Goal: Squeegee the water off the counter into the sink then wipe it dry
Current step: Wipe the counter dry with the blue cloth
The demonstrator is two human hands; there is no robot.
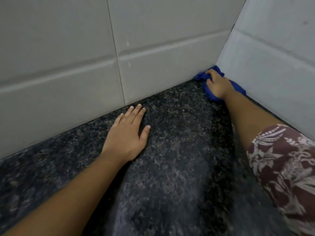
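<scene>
The blue cloth (200, 76) lies bunched in the far right corner of the counter (179, 159), right where the tiled back wall (68, 48) meets the tiled side wall (272, 65). The right hand (218, 84) sits on top of it. Its fingers bend over the far folds and its thumb tucks against the left side, so the hand grips the cloth and presses it down on the stone. Cloth shows on three sides of the hand: a crumpled lobe to the far left touches the foot of the back wall, a strip runs along the side wall, and an edge pokes out under the wrist on the near side.

The left hand (127, 133) lies flat on the counter, palm down. Its fingers are straight and slightly spread and it holds nothing. The fingertips stop just short of the back wall's bottom edge. It is well apart from the cloth, to the left and nearer.

The counter is dark speckled granite and meets both walls in a tight seam. A broad stretch of bare stone runs between the two forearms and toward the near edge of the view. The right arm reaches along the side wall, and a short sleeve (281, 164) in maroon with a pale leaf print shows at the near right.
</scene>
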